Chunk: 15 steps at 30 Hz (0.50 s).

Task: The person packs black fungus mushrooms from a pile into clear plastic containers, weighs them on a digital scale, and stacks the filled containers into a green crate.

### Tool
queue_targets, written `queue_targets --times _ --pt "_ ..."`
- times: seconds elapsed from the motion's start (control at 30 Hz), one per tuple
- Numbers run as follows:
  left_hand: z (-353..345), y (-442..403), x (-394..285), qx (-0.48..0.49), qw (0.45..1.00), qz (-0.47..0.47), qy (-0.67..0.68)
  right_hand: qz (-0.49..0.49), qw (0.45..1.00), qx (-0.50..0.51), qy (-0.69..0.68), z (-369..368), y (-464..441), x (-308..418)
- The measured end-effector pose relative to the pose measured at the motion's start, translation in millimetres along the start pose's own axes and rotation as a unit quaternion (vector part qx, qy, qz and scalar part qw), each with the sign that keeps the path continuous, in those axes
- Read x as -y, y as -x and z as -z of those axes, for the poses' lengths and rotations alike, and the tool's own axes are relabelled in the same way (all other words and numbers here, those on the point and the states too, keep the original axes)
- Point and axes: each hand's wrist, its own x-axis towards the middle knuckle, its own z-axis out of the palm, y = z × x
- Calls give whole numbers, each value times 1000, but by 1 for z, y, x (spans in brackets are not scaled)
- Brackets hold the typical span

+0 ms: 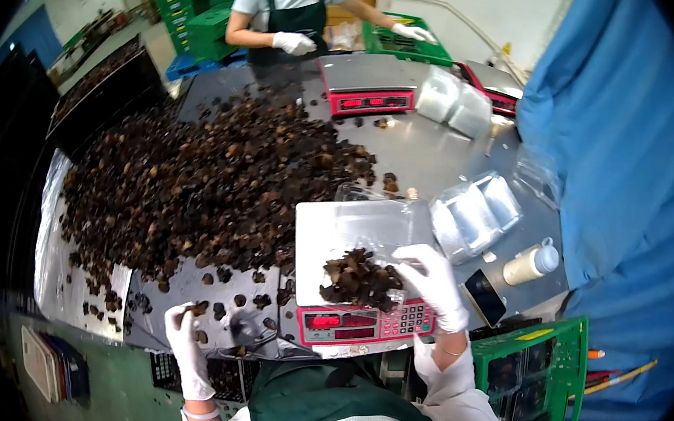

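My left hand, in a white glove, is over the front edge of the table. Its fingers are closed on a small brown mushroom piece. A heap of dark, frilly mushrooms lies on the white pan of a red digital scale, with clear plastic showing around it. My right hand, also gloved, is at the heap's right side, its fingers apart and curved over the edge. Whether they touch the plastic is unclear. Red digits glow on the scale's display.
A broad mushroom pile covers the table's left half. Clear plastic boxes, a bottle and a phone are at right. A green crate stands beside me. Across the table, a gloved co-worker stands near another scale.
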Motion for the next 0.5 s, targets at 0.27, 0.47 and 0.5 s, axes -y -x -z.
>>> queue_targets --times 0.27,0.47,0.5 --pt "204 -5 77 -306 805 -194 -470 51 995 -84 30 -12 8 33" --pt "125 -6 65 4 885 -142 -444 2 986 150 -76 -134 17 82" --pt "111 -7 70 53 878 -171 -443 23 982 183 -32 -165 21 70"
